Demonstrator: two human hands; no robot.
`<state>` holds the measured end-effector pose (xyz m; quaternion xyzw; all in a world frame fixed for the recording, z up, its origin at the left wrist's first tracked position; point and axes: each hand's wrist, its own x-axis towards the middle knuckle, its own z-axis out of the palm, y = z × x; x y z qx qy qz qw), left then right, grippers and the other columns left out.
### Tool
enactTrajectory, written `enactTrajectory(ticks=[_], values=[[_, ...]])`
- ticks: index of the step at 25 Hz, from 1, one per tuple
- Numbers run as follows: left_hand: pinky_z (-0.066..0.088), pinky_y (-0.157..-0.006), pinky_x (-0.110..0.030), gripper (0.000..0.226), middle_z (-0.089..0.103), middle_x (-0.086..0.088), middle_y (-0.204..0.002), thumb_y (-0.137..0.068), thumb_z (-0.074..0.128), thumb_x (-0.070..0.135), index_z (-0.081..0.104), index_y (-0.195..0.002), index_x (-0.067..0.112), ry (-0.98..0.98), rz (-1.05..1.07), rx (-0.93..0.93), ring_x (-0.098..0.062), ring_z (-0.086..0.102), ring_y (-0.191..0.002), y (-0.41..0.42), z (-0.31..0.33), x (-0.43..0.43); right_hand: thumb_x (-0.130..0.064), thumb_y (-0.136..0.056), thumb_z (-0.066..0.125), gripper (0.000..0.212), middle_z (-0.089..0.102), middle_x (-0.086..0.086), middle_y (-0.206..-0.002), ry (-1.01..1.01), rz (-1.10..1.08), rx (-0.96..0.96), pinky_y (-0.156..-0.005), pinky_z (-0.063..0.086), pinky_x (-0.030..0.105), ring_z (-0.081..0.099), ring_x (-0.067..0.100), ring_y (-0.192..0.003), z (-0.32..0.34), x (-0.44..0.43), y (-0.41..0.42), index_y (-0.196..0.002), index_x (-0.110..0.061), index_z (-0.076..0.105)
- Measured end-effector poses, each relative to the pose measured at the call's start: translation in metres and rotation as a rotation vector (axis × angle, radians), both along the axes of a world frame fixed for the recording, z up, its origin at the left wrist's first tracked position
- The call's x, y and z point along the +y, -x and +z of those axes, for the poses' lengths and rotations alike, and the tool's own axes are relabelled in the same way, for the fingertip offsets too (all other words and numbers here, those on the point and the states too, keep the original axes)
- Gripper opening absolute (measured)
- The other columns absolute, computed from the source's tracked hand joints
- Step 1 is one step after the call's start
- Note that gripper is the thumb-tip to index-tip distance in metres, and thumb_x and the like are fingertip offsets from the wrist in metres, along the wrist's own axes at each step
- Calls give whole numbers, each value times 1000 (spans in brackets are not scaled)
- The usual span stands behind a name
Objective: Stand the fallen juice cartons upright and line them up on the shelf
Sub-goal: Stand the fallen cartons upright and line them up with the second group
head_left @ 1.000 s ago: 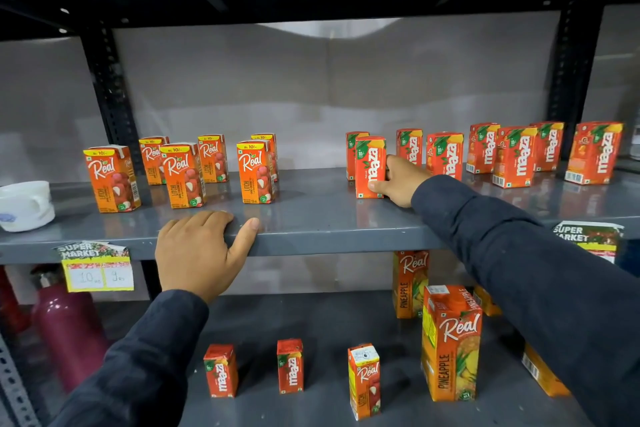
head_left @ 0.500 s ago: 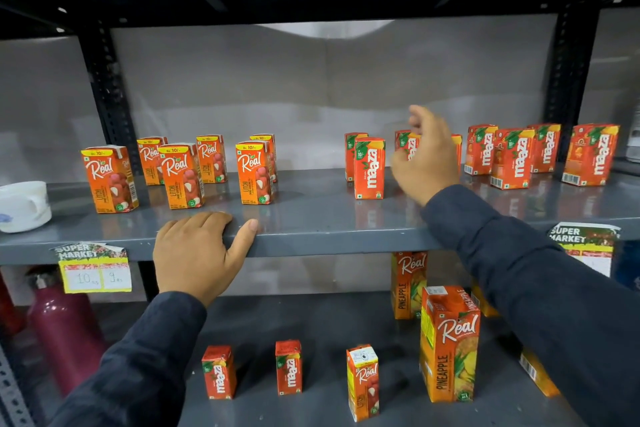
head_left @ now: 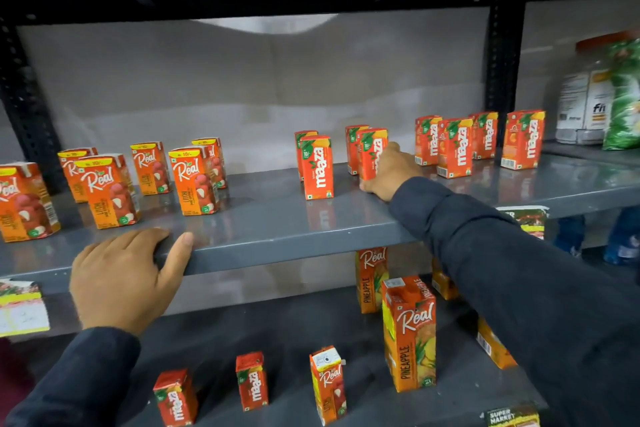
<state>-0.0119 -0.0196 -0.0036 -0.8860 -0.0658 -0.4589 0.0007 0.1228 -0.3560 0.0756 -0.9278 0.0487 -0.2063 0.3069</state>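
On the grey shelf [head_left: 270, 218] several small orange Maaza cartons stand upright at centre and right. My right hand [head_left: 389, 173] grips one of them, a Maaza carton [head_left: 372, 149], which stands on the shelf right of the front Maaza carton [head_left: 318, 168]. Further right is a group of Maaza cartons [head_left: 455, 147]. Several Real litchi cartons [head_left: 194, 180] stand upright on the left half. My left hand [head_left: 124, 274] rests flat over the shelf's front edge, holding no carton.
The lower shelf [head_left: 294, 333] carries small Maaza cartons [head_left: 252, 381], a small Real carton [head_left: 328, 383] and tall Real pineapple cartons [head_left: 410, 333]. A jar and a green packet [head_left: 623, 97] sit in the bay at right. Price tags [head_left: 20, 308] hang on the shelf edge.
My right hand let go of the front Maaza carton, lifted, and now grips the carton to its right. The camera view has shifted to the right. My left hand stays on the edge.
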Motion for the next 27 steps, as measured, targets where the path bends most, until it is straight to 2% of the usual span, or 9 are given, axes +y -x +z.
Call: enactTrajectory(ticks=[7, 17, 25, 27], values=[[45, -73, -45, 62, 74, -15, -84, -91, 33, 56, 74, -94, 9, 14, -6, 40, -39, 67, -79, 9, 6, -9, -34, -67, 80, 69, 60, 13, -118, 13, -10, -27, -70, 39, 31, 59, 32, -105, -7, -3, -8, -120, -8, 44], [46, -77, -44, 63, 75, -14, -96, -89, 30, 56, 73, -104, 12, 41, 1, 68, -38, 66, -89, 18, 11, -19, -27, -66, 79, 60, 62, 13, -107, -57, -81, -53, -66, 43, 34, 61, 33, -97, -13, -8, -17, -112, -9, 46], [46, -75, -44, 61, 75, -14, -91, -91, 33, 55, 74, -100, 11, 24, -13, 28, -37, 67, -85, 16, 10, -17, -34, -69, 77, 58, 63, 13, -109, -18, -86, -51, -71, 44, 35, 60, 34, -99, -13, -8, -19, -113, -9, 47], [46, -73, -44, 61, 75, -14, -87, -92, 32, 56, 74, -97, 11, 11, -11, 3, -37, 67, -81, 11, 7, -13, -33, -70, 77, 65, 61, 14, -115, -38, -81, -8, -76, 45, 37, 58, 34, -104, -13, -6, -19, -119, -8, 43]])
